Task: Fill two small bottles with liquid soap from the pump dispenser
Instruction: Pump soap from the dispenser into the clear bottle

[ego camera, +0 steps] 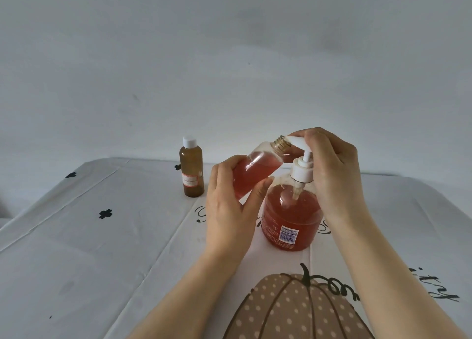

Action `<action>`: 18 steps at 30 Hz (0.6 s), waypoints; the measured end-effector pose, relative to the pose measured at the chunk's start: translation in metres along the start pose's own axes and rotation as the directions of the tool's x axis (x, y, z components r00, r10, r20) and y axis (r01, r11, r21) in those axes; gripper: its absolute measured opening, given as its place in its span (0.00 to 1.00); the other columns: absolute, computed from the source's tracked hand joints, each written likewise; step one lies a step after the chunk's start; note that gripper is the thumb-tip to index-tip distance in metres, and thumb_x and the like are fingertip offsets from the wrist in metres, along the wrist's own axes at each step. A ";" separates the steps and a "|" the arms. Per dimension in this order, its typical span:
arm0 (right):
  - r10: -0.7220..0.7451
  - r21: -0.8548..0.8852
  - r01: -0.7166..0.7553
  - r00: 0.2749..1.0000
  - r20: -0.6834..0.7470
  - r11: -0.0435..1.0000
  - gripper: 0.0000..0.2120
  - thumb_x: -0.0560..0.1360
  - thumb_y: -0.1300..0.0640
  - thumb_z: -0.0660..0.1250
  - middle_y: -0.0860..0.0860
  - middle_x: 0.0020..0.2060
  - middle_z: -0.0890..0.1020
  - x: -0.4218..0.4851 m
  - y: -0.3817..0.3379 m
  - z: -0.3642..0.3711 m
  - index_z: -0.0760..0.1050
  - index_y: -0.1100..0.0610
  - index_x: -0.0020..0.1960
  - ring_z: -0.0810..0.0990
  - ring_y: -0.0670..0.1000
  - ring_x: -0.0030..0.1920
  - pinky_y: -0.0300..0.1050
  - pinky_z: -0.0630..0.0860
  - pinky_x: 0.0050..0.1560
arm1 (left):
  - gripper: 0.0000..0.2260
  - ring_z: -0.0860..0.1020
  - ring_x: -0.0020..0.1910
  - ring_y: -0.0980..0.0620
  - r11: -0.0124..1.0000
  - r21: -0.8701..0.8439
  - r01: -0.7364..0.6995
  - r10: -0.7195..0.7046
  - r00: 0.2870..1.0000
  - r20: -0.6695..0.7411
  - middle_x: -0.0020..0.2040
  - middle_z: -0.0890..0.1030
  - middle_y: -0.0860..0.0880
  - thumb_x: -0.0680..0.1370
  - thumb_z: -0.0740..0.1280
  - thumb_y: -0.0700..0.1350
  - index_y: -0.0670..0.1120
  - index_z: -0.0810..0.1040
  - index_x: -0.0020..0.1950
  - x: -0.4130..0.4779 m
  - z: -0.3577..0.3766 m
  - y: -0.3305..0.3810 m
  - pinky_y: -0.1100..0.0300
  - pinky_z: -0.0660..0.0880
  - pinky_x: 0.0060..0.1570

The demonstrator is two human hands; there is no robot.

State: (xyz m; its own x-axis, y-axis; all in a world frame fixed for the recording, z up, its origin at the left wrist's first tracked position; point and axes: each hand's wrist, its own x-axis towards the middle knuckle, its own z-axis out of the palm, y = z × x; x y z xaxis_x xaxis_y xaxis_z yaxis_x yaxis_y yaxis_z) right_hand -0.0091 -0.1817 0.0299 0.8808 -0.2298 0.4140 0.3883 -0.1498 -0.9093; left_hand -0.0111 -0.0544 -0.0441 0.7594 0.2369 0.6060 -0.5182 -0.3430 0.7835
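**A:** How should this pumping stroke be handled?

**B:** The left grip [229,203] has fingers and thumb wrapped round the open small bottle [255,170]. The bottle is tilted, with its threaded neck up against the spout [295,141] of the pump dispenser [291,218], which stands on the worktop [76,262]. The right grip [334,170] is curled over the top of the pump. I'd hold the neck right under the spout tip, press in slow, full strokes, and not let the dispenser rock. The bottle looks well over half full of pink soap, so I'd ease off early to avoid overflow.

**A:** And the second one?

**B:** The brown bottle [192,172] stands upright and capped, off to the left and apart from both grips. I can't tell through the dark plastic whether it is filled.

**A:** What else is unclear?

**B:** The neck hides the spout tip, so I can't say whether it sits inside the mouth or only touches the rim. The right fingertips are hidden too, and I can't see a loose cap.
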 end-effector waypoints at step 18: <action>-0.054 -0.089 0.049 0.997 -0.048 0.995 0.15 0.76 0.50 0.57 0.47 0.34 0.85 -0.006 0.003 0.003 0.82 0.51 0.41 0.83 0.57 0.39 0.62 0.80 0.45 | 0.18 0.74 0.55 0.62 0.999 0.014 0.046 -0.047 0.999 0.026 0.55 0.73 0.61 0.74 0.69 0.56 0.59 0.66 0.60 -0.003 0.003 0.001 0.59 0.76 0.53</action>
State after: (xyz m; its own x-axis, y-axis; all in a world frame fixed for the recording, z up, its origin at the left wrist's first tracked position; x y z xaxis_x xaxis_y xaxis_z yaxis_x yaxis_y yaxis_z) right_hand -0.0127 -0.1778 0.0240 0.8446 -0.2672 0.4640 0.4056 -0.2463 -0.8802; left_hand -0.0131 -0.0584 -0.0455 0.7929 0.2287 0.5649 -0.4770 -0.3439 0.8088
